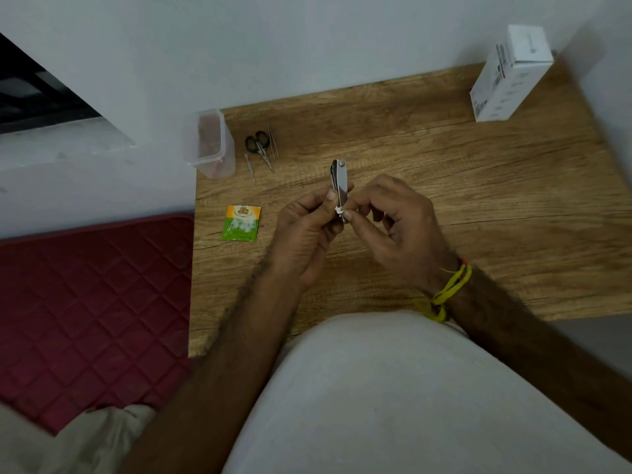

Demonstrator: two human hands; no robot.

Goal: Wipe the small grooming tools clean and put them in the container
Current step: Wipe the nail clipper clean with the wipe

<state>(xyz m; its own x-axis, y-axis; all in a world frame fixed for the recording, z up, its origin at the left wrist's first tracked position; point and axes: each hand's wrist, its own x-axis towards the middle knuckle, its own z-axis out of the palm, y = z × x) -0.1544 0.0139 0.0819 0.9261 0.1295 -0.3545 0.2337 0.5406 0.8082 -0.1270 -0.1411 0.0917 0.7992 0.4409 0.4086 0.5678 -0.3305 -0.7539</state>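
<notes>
I see the left hand (304, 230) gripping a metal nail clipper (338, 184) upright above the middle of the wooden table (478, 206), thumb pressed against its side. The right hand (396, 230) pinches a small white wad (339, 210) against the clipper's lower end. Near the table's far left corner stands a clear plastic container (210, 143), right at the left edge. Just beside it lie small black-handled scissors (260, 145), tweezers (273, 140) and a thin metal pick (250, 168), all close together. A green and orange sachet (242, 223) lies near the left edge, closer to me. A white box (509, 75) stands at the far right corner.
</notes>
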